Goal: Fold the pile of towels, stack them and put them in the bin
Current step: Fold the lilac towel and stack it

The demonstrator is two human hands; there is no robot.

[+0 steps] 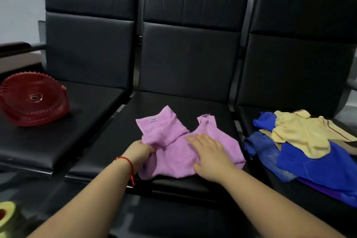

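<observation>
A pink towel (173,152) lies crumpled on the middle black seat (216,114). My left hand (140,150) pinches its left edge, where a flap with a small white label is turned over. My right hand (210,154) rests flat on the towel's right half with its fingers spread. On the right seat sits the pile of towels: a yellow one (301,133) on top of blue ones (328,166), with a purple edge showing underneath. The red slotted bin (32,98) stands tilted on the left seat, its opening facing me.
The three black seats form one bench with tall backrests against a pale wall. A dark armrest (17,47) juts out at the far left. A green and red object (6,214) shows at the bottom left corner.
</observation>
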